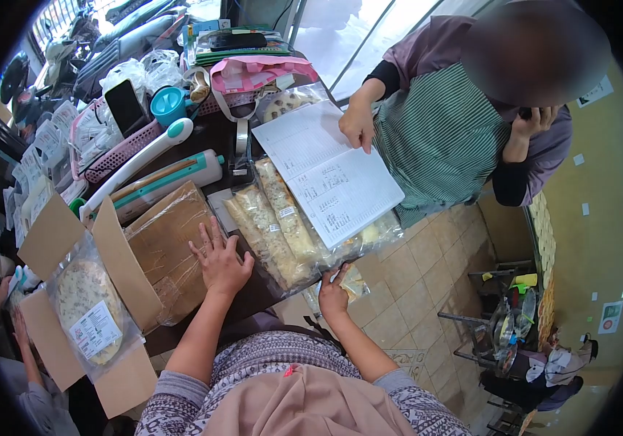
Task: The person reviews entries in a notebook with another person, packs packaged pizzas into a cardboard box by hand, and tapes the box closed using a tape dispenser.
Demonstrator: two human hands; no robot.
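Note:
My left hand point(224, 265) lies flat with its fingers spread, fingertips on the edge of a brown cardboard package point(170, 254) wrapped in clear plastic. My right hand point(334, 296) is at the table's front edge, thumb and one finger stretched apart against the clear plastic of the packed bread; its other fingers are curled out of sight. Several long topped breads point(271, 232) in clear bags lie between my hands. On top of them rests an open notebook point(326, 171) with handwritten lines. A co-worker's hand point(358, 123) points at its page.
An open carton point(126, 269) at the left holds a bagged round topped flatbread point(90, 305) with a label. Behind are a plastic sealer point(170, 185), a tape dispenser point(241, 149), a pink basket point(115, 152) and a phone point(127, 107). A co-worker in a striped apron point(442, 131) stands opposite.

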